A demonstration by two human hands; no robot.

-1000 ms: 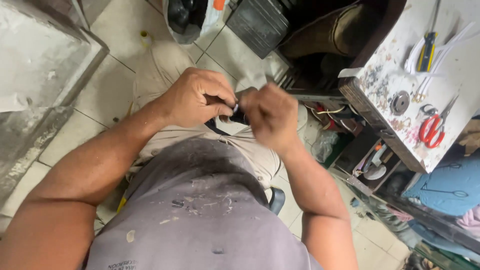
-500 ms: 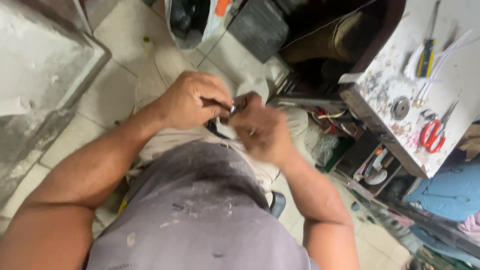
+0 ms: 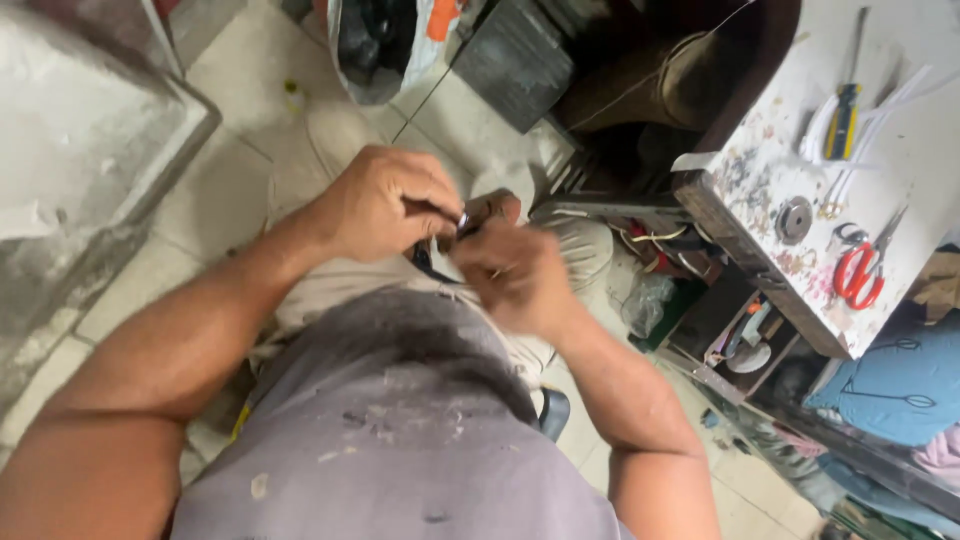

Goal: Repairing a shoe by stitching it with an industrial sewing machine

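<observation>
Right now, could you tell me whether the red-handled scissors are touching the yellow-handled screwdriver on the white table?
Apart. The head view shows the red-handled scissors near the white table's front edge and the yellow-handled screwdriver farther back, bare tabletop between.

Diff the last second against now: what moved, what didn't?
Right hand slid down and in, its fingers now under the left hand, blurred. The left hand kept its pinch on the small dark part; nothing let go. The bench, red scissors and screwdriver stayed put.
</observation>
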